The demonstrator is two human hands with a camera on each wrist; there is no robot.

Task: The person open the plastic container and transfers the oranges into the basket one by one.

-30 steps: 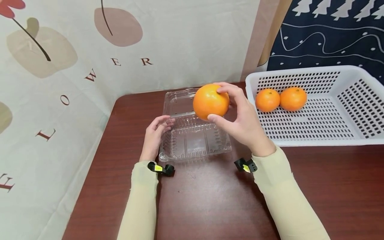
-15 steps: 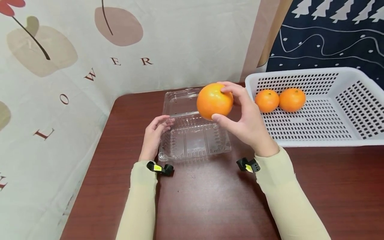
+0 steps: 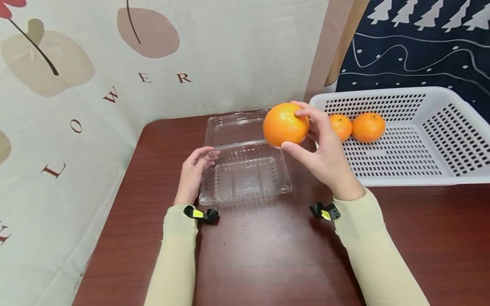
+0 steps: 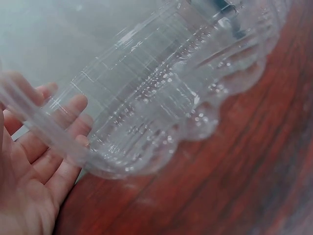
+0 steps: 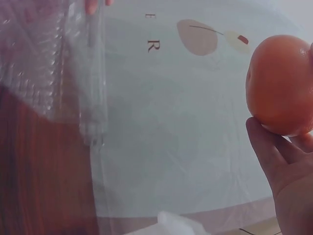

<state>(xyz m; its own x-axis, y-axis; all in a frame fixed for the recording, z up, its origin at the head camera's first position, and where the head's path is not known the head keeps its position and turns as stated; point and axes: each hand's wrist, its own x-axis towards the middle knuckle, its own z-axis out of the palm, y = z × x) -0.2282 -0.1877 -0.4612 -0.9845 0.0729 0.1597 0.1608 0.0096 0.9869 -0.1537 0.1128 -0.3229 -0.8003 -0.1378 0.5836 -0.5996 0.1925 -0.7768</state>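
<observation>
My right hand [image 3: 325, 148] pinches a large orange [image 3: 286, 124] between thumb and fingers, up in the air beside the clear plastic clamshell box [image 3: 245, 174]. From the right wrist view, the same orange [image 5: 279, 85] rests between thumb and fingertips. The box stands with its lid [image 3: 233, 127] folded back toward the wall, and no fruit shows inside it. My left hand [image 3: 194, 172] is at the box's left side with relaxed fingers. In the left wrist view these fingers [image 4: 61, 127] lie along the box's transparent wall [image 4: 146, 117].
A white perforated basket [image 3: 402, 180] stands on the right, with two oranges in it: one orange [image 3: 368, 127] in full view, the other orange [image 3: 341, 126] partly behind my right hand. The brown table [image 3: 245, 263] meets a printed cloth [image 3: 237, 55] at the back.
My right hand has carried the orange rightward, away from over the box and toward the basket. The left hand keeps its place at the box's side. The view has shifted slightly.
</observation>
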